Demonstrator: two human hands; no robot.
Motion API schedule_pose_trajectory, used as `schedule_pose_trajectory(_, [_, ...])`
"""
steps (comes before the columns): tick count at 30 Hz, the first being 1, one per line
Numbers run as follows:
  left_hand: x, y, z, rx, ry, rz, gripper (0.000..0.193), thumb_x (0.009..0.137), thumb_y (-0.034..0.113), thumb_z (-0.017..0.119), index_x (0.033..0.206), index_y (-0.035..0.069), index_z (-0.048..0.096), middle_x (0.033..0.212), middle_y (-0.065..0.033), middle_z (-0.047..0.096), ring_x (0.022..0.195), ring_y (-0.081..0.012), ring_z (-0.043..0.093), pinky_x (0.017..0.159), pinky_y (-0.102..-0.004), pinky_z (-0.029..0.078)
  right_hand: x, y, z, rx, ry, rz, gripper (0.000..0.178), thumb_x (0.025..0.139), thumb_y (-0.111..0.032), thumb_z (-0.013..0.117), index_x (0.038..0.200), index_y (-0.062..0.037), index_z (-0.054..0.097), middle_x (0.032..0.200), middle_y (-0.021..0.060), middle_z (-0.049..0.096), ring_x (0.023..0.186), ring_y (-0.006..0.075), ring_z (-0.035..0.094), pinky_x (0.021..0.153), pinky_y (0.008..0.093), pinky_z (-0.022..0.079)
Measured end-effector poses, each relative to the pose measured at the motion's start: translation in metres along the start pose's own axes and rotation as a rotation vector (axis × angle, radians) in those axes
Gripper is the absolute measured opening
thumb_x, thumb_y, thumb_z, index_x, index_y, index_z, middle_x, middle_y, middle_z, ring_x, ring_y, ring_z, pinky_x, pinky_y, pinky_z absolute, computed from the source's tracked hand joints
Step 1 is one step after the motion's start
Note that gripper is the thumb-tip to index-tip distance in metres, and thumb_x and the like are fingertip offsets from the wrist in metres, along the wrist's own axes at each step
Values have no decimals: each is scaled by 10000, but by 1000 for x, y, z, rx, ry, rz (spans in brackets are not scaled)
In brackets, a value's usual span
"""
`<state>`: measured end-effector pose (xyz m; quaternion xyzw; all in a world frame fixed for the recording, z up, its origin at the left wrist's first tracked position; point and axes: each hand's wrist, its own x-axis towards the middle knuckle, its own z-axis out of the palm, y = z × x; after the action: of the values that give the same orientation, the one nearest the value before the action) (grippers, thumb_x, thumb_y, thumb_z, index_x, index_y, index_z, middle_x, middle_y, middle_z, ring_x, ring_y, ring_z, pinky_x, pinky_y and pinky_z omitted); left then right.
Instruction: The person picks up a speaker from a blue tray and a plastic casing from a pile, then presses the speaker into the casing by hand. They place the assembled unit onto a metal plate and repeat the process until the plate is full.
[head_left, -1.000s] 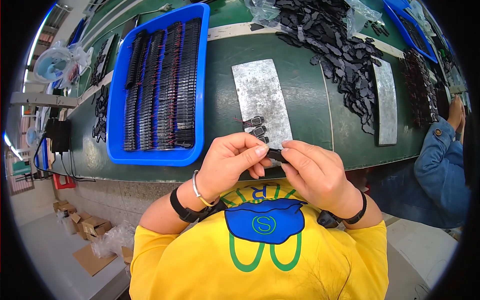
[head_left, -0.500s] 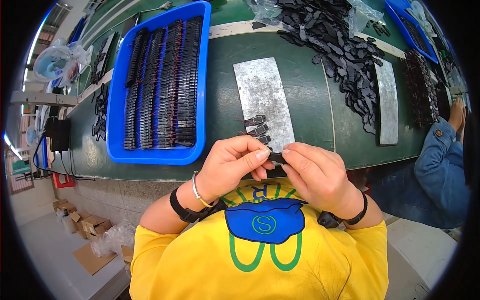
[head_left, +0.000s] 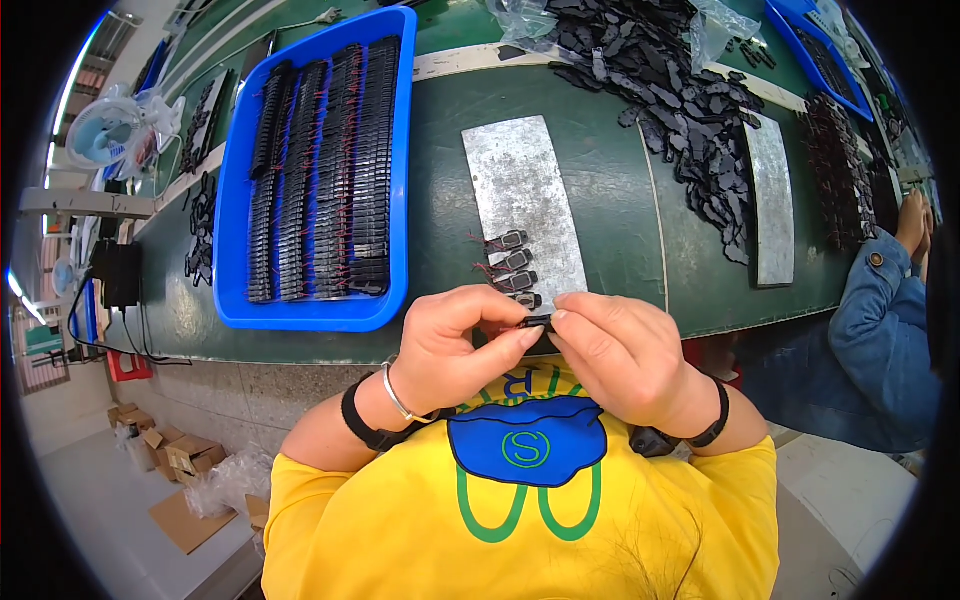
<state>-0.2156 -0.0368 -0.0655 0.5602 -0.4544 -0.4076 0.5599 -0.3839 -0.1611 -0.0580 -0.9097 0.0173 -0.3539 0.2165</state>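
My left hand and my right hand meet at the table's near edge, fingers closed in a pinch. Between their fingertips is a small black speaker module, seen as a narrow dark strip and partly covered by the fingers. Just beyond it lies a grey metal plate. A short row of similar speaker modules, with pale rectangular faces and red wires, rests along that plate's left edge near my fingers.
Left of the plate is a blue tray filled with rows of black modules. A heap of flat black plastic pieces spreads at the back right, beside a second metal plate. A co-worker's denim sleeve is at the far right.
The held module has turned from showing a broader side to a thin edge. Both hands have shifted slightly left and nearer to me. More of the row on the plate now shows.
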Motion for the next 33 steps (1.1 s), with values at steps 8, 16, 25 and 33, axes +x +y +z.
schedule_pose_trajectory(8, [4, 2, -6, 184, -12, 312, 168, 706, -4, 740, 851, 19, 658, 740, -95, 660, 636, -200, 649, 574, -270, 500, 6, 9, -7, 635, -141, 368, 257, 710, -44, 749, 935, 20, 642, 844, 142, 653, 650, 255, 643, 574, 300, 510])
schedule_pose_trajectory(16, [8, -3, -6, 264, -74, 494, 171, 735, 0, 731, 888, -8, 654, 785, -117, 668, 658, -213, 646, 592, -285, 506, 1, 18, 6, 498, 29, 113, 186, 734, -79, 739, 877, -1, 647, 697, 103, 632, 577, 241, 626, 511, 297, 479])
schedule_pose_trajectory(25, [10, -2, -6, 209, -140, 429, 192, 731, -4, 725, 908, -13, 650, 792, -127, 670, 707, -226, 658, 608, -293, 510, 1, 18, 7, 455, 59, 22, 168, 726, -45, 721, 855, 8, 626, 682, 102, 620, 517, 221, 592, 466, 294, 451])
schedule_pose_trajectory(33, [13, 7, -8, 317, -189, 426, 201, 746, 30, 724, 917, -15, 631, 777, -131, 665, 669, -232, 651, 585, -296, 506, -1, 13, 8, 440, 70, 6, 201, 707, -13, 718, 874, 12, 609, 692, 112, 623, 523, 230, 595, 463, 299, 452])
